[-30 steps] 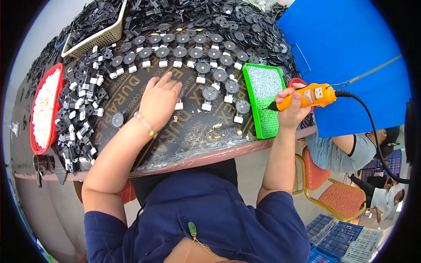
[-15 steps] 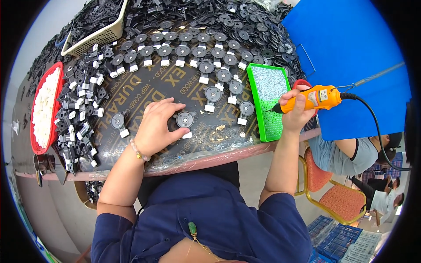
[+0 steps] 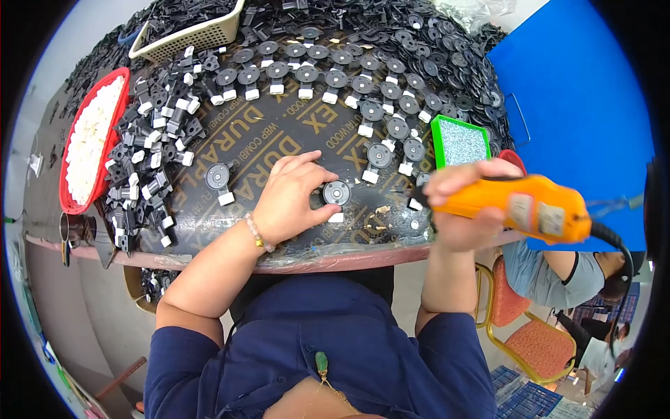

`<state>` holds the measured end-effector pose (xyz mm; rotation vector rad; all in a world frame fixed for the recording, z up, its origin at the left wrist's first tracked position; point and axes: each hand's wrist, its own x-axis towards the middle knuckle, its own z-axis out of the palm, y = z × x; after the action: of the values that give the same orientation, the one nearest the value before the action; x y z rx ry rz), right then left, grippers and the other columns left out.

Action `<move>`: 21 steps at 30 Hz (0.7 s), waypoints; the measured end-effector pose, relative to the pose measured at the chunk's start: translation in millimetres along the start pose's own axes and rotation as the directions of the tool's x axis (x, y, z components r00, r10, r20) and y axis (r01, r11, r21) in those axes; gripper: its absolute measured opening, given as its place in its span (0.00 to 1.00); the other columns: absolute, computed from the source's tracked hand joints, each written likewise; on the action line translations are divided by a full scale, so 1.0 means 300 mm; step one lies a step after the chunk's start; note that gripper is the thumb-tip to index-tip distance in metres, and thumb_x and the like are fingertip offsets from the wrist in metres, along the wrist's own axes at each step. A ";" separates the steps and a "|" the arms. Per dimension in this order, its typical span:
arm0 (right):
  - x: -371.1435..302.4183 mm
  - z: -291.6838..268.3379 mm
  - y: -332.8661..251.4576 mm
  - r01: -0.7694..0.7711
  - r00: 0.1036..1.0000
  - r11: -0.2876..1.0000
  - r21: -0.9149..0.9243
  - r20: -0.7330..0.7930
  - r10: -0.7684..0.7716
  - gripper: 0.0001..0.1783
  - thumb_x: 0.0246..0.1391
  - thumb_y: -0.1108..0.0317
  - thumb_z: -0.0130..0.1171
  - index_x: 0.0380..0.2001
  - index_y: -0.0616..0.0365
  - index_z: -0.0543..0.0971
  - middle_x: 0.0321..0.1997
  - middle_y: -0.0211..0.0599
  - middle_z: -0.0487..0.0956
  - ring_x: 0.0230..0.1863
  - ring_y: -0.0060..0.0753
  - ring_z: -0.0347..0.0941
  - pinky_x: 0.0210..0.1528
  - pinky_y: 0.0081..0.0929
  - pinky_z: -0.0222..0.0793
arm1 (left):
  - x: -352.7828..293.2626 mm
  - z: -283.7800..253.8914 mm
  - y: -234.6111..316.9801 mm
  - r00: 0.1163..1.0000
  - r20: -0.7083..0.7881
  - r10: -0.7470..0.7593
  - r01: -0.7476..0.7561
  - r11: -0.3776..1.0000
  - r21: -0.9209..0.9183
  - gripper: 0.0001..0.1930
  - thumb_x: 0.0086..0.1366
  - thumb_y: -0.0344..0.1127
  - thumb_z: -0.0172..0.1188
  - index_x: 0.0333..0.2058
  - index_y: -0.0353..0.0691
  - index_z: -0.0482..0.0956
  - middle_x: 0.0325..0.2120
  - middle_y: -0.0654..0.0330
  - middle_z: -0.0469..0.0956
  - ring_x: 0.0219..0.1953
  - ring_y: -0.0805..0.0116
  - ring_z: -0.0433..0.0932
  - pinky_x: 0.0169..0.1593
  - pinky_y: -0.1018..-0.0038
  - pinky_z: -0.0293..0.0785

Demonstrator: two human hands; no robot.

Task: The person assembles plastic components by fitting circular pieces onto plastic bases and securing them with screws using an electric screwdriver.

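Observation:
My left hand [image 3: 296, 195] rests on the dark table, thumb and index finger pinched round the edges of a black round disc part [image 3: 336, 193] with a white block at its near end. My right hand [image 3: 464, 216], slightly blurred, is wrapped round an orange electric screwdriver [image 3: 527, 207]. The screwdriver points left toward the disc part, its dark tip apart from it. Beyond that hand stands a green tray [image 3: 437, 143] of small silvery pieces, its near part hidden. Another disc part [image 3: 218, 178] lies left of my left hand.
Rows of similar disc parts [image 3: 306, 75] curve across the table's far side. Loose black-and-white pieces [image 3: 157, 140] lie left, beside a red basket [image 3: 124, 91] of white pieces. A cream basket [image 3: 188, 42], a heap of black discs [image 3: 453, 70] and a blue panel [image 3: 565, 105] stand farther off.
The view has shifted, so the table appears farther right. My right hand has brought the screwdriver from over the green tray nearer to me. My left hand stays at the disc part.

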<state>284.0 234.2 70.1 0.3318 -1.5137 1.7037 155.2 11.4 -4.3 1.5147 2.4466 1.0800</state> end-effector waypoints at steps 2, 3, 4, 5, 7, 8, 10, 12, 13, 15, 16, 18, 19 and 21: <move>-0.010 0.076 0.068 -0.108 0.994 0.994 0.034 0.030 0.107 0.34 0.62 0.40 0.62 0.52 0.59 0.67 0.29 0.43 0.80 0.22 0.33 0.75 0.29 0.34 0.76 | -0.004 -0.001 -0.004 1.000 -0.002 -0.014 0.014 1.000 -0.007 0.23 0.51 0.42 0.76 0.45 0.42 0.84 0.44 0.58 0.83 0.64 0.52 0.71 0.66 0.57 0.60; -0.010 0.099 0.096 -0.104 0.994 0.994 0.032 0.028 0.103 0.34 0.62 0.40 0.62 0.52 0.59 0.67 0.29 0.43 0.80 0.22 0.33 0.75 0.29 0.34 0.76 | -0.002 0.001 -0.004 1.000 -0.002 -0.009 0.009 1.000 -0.006 0.23 0.51 0.42 0.76 0.45 0.42 0.84 0.44 0.58 0.83 0.64 0.52 0.71 0.66 0.57 0.60; -0.008 0.118 0.122 -0.127 0.991 0.991 0.052 0.057 0.124 0.33 0.62 0.42 0.62 0.52 0.59 0.67 0.28 0.43 0.79 0.22 0.32 0.74 0.29 0.33 0.76 | -0.002 0.002 -0.003 1.000 -0.003 -0.003 0.003 1.000 -0.010 0.23 0.50 0.42 0.76 0.45 0.43 0.84 0.44 0.58 0.83 0.65 0.52 0.71 0.66 0.57 0.60; -0.007 0.133 0.141 -0.151 0.986 0.986 0.074 0.088 0.144 0.33 0.62 0.43 0.63 0.52 0.60 0.67 0.28 0.43 0.79 0.22 0.30 0.74 0.29 0.32 0.77 | -0.005 0.001 -0.002 1.000 -0.005 0.000 0.000 1.000 -0.012 0.23 0.50 0.42 0.76 0.45 0.43 0.84 0.44 0.58 0.83 0.65 0.52 0.71 0.66 0.57 0.60; -0.004 0.156 0.157 -0.156 0.984 0.987 0.049 0.097 0.150 0.32 0.62 0.44 0.63 0.52 0.61 0.67 0.28 0.44 0.79 0.22 0.29 0.74 0.29 0.30 0.77 | -0.004 -0.001 0.001 1.000 -0.001 -0.005 0.005 1.000 -0.005 0.23 0.50 0.42 0.75 0.45 0.43 0.84 0.43 0.58 0.83 0.65 0.52 0.71 0.66 0.56 0.60; -0.004 0.162 0.164 -0.164 0.981 0.986 0.024 0.107 0.161 0.32 0.63 0.45 0.63 0.51 0.61 0.67 0.28 0.44 0.79 0.22 0.28 0.74 0.29 0.27 0.77 | -0.004 -0.002 0.003 1.000 0.004 -0.014 0.014 1.000 0.000 0.23 0.50 0.42 0.75 0.45 0.43 0.84 0.43 0.58 0.83 0.65 0.52 0.71 0.66 0.56 0.60; -0.011 0.163 0.179 -0.160 0.982 0.987 0.004 0.102 0.159 0.31 0.63 0.45 0.62 0.51 0.62 0.66 0.27 0.44 0.79 0.23 0.27 0.74 0.28 0.24 0.76 | -0.004 -0.002 0.005 1.000 0.002 -0.019 0.019 1.000 -0.004 0.23 0.50 0.42 0.75 0.45 0.43 0.84 0.43 0.58 0.83 0.65 0.52 0.71 0.66 0.56 0.60; -0.010 0.161 0.191 -0.154 0.984 0.988 0.003 0.092 0.153 0.31 0.63 0.45 0.62 0.51 0.62 0.66 0.27 0.43 0.78 0.22 0.27 0.74 0.27 0.24 0.76 | -0.003 -0.001 0.005 1.000 -0.002 -0.026 0.026 1.000 -0.009 0.23 0.51 0.42 0.75 0.45 0.43 0.84 0.43 0.58 0.83 0.65 0.52 0.71 0.66 0.56 0.60; -0.009 0.164 0.191 -0.154 0.984 0.988 0.003 0.093 0.153 0.31 0.63 0.45 0.62 0.51 0.62 0.66 0.27 0.43 0.78 0.22 0.27 0.74 0.27 0.24 0.76 | -0.003 -0.001 0.005 1.000 0.000 -0.029 0.029 1.000 -0.011 0.23 0.51 0.42 0.75 0.45 0.43 0.84 0.43 0.57 0.83 0.65 0.52 0.71 0.66 0.56 0.60; -0.009 0.170 0.186 -0.189 0.980 0.982 0.016 0.061 0.187 0.31 0.61 0.46 0.65 0.48 0.62 0.68 0.26 0.43 0.78 0.22 0.28 0.75 0.27 0.23 0.76 | -0.004 0.000 0.004 1.000 0.003 -0.031 0.031 0.999 -0.014 0.23 0.51 0.42 0.75 0.45 0.42 0.84 0.43 0.57 0.83 0.65 0.52 0.71 0.67 0.56 0.60; -0.009 0.174 0.183 -0.190 0.980 0.982 0.016 0.061 0.188 0.31 0.61 0.46 0.65 0.48 0.62 0.68 0.26 0.43 0.78 0.22 0.28 0.75 0.27 0.23 0.76 | -0.005 0.001 0.004 1.000 0.001 -0.030 0.030 0.999 -0.021 0.23 0.51 0.42 0.75 0.45 0.42 0.84 0.43 0.57 0.83 0.65 0.53 0.71 0.67 0.56 0.60; -0.013 0.186 0.175 -0.235 0.968 0.971 0.045 0.096 0.230 0.30 0.58 0.47 0.69 0.45 0.61 0.69 0.27 0.43 0.80 0.23 0.28 0.76 0.27 0.22 0.76 | -0.005 0.002 0.004 1.000 0.001 -0.030 0.030 0.999 -0.030 0.22 0.51 0.42 0.75 0.45 0.42 0.84 0.43 0.57 0.83 0.65 0.53 0.71 0.67 0.56 0.60; -0.014 0.191 0.175 -0.236 0.968 0.971 0.043 0.095 0.231 0.30 0.58 0.47 0.69 0.45 0.61 0.69 0.27 0.43 0.80 0.23 0.28 0.76 0.27 0.22 0.76 | -0.003 0.002 0.002 1.000 -0.001 -0.028 0.028 0.999 -0.026 0.22 0.51 0.42 0.75 0.45 0.42 0.84 0.42 0.57 0.83 0.65 0.53 0.71 0.66 0.56 0.60; -0.016 0.205 0.172 -0.257 0.964 0.966 0.032 0.081 0.254 0.30 0.56 0.47 0.71 0.44 0.60 0.71 0.27 0.44 0.81 0.24 0.28 0.77 0.27 0.22 0.76 | -0.003 0.000 0.001 1.000 -0.002 -0.022 0.022 0.999 -0.025 0.22 0.51 0.42 0.75 0.45 0.42 0.84 0.42 0.57 0.83 0.65 0.53 0.71 0.66 0.56 0.60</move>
<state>231.3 178.5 45.7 0.2328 -1.6349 1.9461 155.9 10.6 -4.6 1.4764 2.4366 1.1049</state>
